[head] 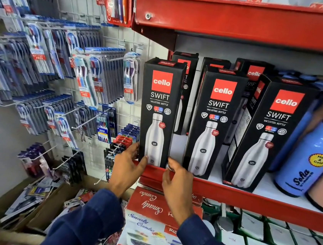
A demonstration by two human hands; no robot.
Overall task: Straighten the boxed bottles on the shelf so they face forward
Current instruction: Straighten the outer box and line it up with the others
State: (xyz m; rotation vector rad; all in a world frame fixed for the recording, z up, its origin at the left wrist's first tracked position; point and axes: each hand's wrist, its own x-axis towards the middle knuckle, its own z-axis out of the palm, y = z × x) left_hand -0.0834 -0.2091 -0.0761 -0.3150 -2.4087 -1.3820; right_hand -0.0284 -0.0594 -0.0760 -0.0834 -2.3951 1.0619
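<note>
The leftmost tall black cardboard bottle box (158,112) stands square at the red metal shelf's (248,200) front edge, left hand (129,165) gripping its base, right hand (178,182) loose beside. The rightmost black box (270,134) looks angled, probably next.

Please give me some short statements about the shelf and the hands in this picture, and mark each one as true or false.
1. Both hands are at the base of the leftmost front box. True.
2. The left hand touches that box. True.
3. The front row holds five black boxes. False: three.
4. The blue bottle stands left of the boxes. False: it is on their right.
5. The right hand is lifting the middle box. False: it stays beside the leftmost box.
</note>
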